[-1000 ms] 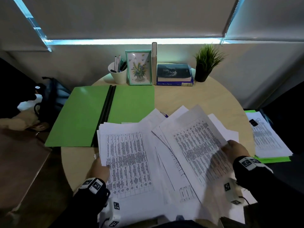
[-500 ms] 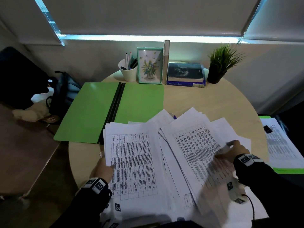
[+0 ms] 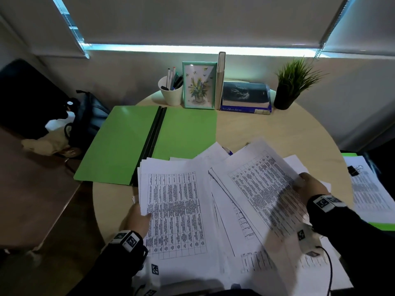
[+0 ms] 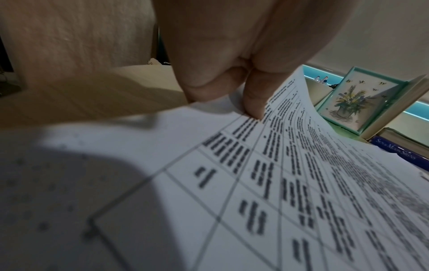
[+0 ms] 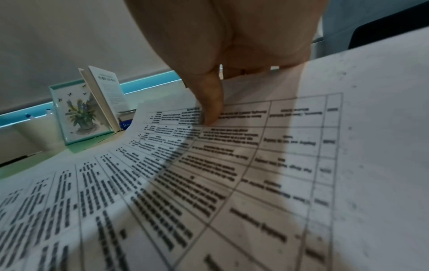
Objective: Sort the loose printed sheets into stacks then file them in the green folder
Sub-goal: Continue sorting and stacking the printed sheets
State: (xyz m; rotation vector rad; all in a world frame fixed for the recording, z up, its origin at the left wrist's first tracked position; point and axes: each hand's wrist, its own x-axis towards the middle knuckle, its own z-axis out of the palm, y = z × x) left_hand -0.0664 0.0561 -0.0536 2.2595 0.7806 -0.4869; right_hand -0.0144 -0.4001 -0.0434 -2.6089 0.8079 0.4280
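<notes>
White printed sheets with tables lie fanned over the near half of the round table. My left hand (image 3: 139, 216) grips the left edge of the left stack (image 3: 175, 212), thumb on top, as the left wrist view shows (image 4: 253, 102). My right hand (image 3: 307, 186) holds the right edge of a lifted, tilted bundle of sheets (image 3: 263, 184); its thumb (image 5: 211, 110) presses on the top page. The green folder (image 3: 128, 144) lies open and flat at the back left, its near right corner under the sheets.
At the table's far edge stand a white pen cup (image 3: 171, 92), a framed flower picture (image 3: 199, 85), an upright book, stacked books (image 3: 245, 97) and a potted plant (image 3: 292, 82). Another clipped paper pile on a green folder (image 3: 372, 189) sits off the table's right. A dark bag (image 3: 85, 118) lies left.
The right hand has lifted its bundle of sheets higher and tilted it up off the pile. The left hand keeps its hold on the left stack. The head view shifted slightly.
</notes>
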